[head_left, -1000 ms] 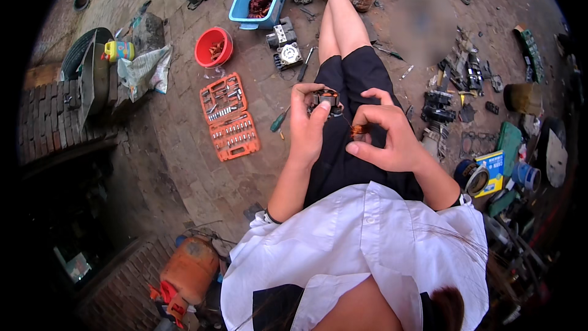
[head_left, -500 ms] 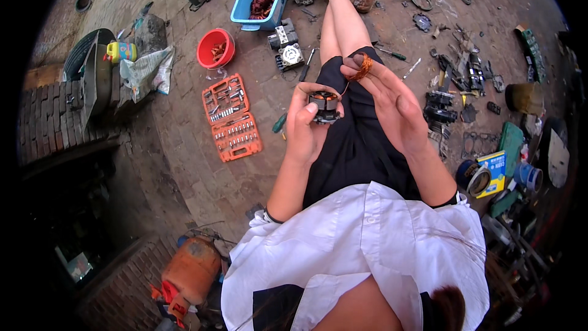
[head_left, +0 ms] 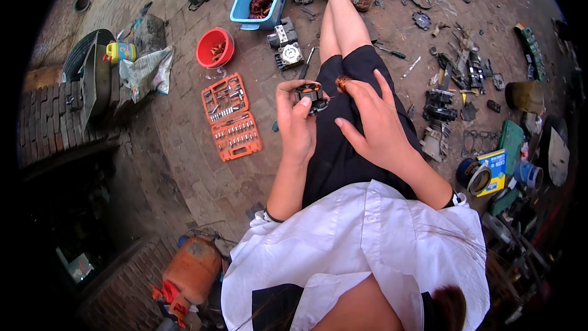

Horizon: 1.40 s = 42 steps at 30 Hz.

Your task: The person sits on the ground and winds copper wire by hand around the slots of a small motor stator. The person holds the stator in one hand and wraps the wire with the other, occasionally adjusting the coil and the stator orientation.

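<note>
In front of my lap, my left hand (head_left: 294,122) grips a small motor stator (head_left: 312,94), a dark round part with copper windings showing inside. Its thumb lies on the near face while the fingers curl round the far side. My right hand (head_left: 381,125) is just to the right, back of the hand up, thumb and one finger spread. A bundle of copper wire (head_left: 343,83) is looped at its leading fingertips. Between the bundle and the stator there is a short gap, with a thin strand faintly visible there. The undersides of the right fingers are hidden.
An orange socket set (head_left: 233,116) lies at left. Beyond it stand a red bucket (head_left: 215,48) and a blue basin (head_left: 258,0) with reddish copper windings inside. Dismantled metal parts (head_left: 440,106) cover the ground at right. A rusty gas cylinder (head_left: 195,270) is at lower left.
My right hand has turned from palm-facing to back-up and come down toward the left with the wire bundle. The left hand has shifted slightly left, with the stator tilted differently.
</note>
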Each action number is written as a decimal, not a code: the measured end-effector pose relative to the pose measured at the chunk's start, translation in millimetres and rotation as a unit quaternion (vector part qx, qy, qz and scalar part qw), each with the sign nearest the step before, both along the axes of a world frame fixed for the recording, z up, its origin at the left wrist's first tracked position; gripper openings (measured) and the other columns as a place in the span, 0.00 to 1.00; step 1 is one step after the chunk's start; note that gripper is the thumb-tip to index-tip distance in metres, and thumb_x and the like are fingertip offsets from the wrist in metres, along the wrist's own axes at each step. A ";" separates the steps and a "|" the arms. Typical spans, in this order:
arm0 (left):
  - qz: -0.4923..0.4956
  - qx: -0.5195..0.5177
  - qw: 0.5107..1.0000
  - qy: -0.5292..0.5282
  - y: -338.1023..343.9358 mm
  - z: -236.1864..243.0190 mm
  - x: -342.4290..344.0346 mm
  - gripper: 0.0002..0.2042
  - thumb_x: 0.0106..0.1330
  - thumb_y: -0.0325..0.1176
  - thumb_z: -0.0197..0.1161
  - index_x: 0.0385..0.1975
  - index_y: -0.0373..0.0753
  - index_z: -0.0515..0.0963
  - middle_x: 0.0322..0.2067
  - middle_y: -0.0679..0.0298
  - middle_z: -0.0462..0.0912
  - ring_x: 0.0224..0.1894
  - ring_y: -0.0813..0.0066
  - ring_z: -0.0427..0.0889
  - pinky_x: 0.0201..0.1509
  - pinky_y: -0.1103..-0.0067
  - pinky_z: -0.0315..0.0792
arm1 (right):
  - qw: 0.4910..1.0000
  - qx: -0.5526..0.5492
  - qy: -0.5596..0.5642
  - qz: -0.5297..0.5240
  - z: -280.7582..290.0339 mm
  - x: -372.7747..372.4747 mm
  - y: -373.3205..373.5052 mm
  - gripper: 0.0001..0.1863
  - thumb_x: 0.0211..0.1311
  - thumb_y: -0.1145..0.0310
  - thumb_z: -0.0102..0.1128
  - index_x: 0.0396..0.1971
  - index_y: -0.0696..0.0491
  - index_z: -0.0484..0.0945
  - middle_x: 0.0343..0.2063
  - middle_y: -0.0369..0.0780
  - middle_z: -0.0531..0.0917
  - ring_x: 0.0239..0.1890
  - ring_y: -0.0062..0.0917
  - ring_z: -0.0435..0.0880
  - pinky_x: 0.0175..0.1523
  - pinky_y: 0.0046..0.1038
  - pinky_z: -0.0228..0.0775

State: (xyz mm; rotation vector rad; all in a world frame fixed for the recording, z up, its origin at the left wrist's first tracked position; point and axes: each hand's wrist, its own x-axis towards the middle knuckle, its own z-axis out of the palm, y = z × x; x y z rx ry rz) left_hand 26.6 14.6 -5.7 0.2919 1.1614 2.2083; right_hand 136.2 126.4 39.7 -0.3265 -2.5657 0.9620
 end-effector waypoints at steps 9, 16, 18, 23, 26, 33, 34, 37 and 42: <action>0.017 -0.129 0.973 0.188 -1.8 -16.5 4.3 0.18 0.57 0.29 0.59 0.46 0.35 0.64 0.43 0.59 0.72 0.43 0.74 0.71 0.51 0.78 0.66 | 0.999 0.005 -0.039 0.009 2.6 3.2 -0.8 0.16 0.48 0.72 0.65 0.36 0.57 0.71 0.29 0.40 0.76 0.36 0.32 0.78 0.55 0.36 0.60; 0.012 -0.135 0.929 0.345 -1.6 -16.1 6.4 0.19 0.53 0.25 0.59 0.45 0.34 0.64 0.45 0.55 0.68 0.46 0.69 0.71 0.54 0.74 0.65 | 0.988 -0.117 -0.089 0.043 7.8 7.9 11.3 0.11 0.51 0.69 0.64 0.26 0.57 0.71 0.19 0.41 0.75 0.25 0.35 0.73 0.48 0.31 0.62; 0.020 -0.155 0.911 0.381 -0.4 -18.2 5.3 0.19 0.52 0.24 0.59 0.44 0.34 0.64 0.45 0.54 0.68 0.46 0.68 0.71 0.54 0.74 0.66 | 0.972 -0.191 -0.108 0.084 7.7 7.2 14.0 0.10 0.55 0.68 0.63 0.26 0.57 0.72 0.20 0.39 0.76 0.24 0.29 0.73 0.44 0.28 0.64; -0.037 -0.103 0.923 0.369 0.4 -18.8 0.6 0.18 0.53 0.28 0.59 0.44 0.35 0.64 0.43 0.55 0.69 0.44 0.67 0.73 0.51 0.74 0.68 | 0.770 -0.631 -0.071 0.056 13.6 8.3 27.9 0.09 0.63 0.66 0.57 0.29 0.57 0.74 0.23 0.30 0.76 0.27 0.10 0.72 0.33 0.14 0.63; -0.091 -0.034 0.967 0.237 -2.7 -16.4 -2.9 0.19 0.56 0.37 0.59 0.43 0.36 0.65 0.40 0.54 0.71 0.38 0.67 0.75 0.44 0.75 0.71 | 0.787 -0.610 -0.072 0.056 5.8 9.5 39.7 0.10 0.65 0.65 0.56 0.29 0.57 0.76 0.24 0.32 0.78 0.27 0.12 0.73 0.34 0.15 0.65; -0.189 0.130 0.972 -0.055 -7.0 -10.6 -5.5 0.21 0.57 0.48 0.58 0.41 0.37 0.69 0.37 0.54 0.73 0.30 0.71 0.72 0.34 0.79 0.66 | 0.746 -0.654 -0.089 0.086 -14.8 8.6 44.5 0.12 0.67 0.64 0.52 0.28 0.57 0.77 0.25 0.33 0.79 0.26 0.13 0.74 0.35 0.16 0.66; -0.184 0.155 0.966 -0.093 -6.5 -11.8 -5.2 0.21 0.57 0.49 0.58 0.41 0.38 0.70 0.37 0.54 0.73 0.30 0.71 0.72 0.35 0.79 0.64 | 0.741 -0.661 -0.088 0.084 -17.3 7.7 41.7 0.12 0.67 0.65 0.52 0.29 0.57 0.77 0.25 0.33 0.79 0.26 0.13 0.74 0.35 0.16 0.67; -0.116 0.183 0.959 -0.181 -2.9 -21.9 -8.3 0.18 0.60 0.44 0.55 0.43 0.38 0.70 0.38 0.54 0.72 0.34 0.70 0.72 0.37 0.78 0.63 | 0.783 -0.612 -0.094 0.060 -16.8 7.1 31.5 0.11 0.67 0.66 0.53 0.29 0.58 0.76 0.25 0.34 0.79 0.27 0.13 0.75 0.35 0.16 0.68; -0.030 0.079 0.980 -0.180 -1.3 -25.6 -5.8 0.15 0.63 0.35 0.54 0.46 0.35 0.67 0.39 0.54 0.74 0.38 0.66 0.74 0.41 0.77 0.67 | 0.953 -0.290 -0.058 0.065 -4.5 17.8 13.5 0.07 0.61 0.68 0.57 0.27 0.56 0.75 0.19 0.32 0.78 0.22 0.18 0.74 0.49 0.27 0.63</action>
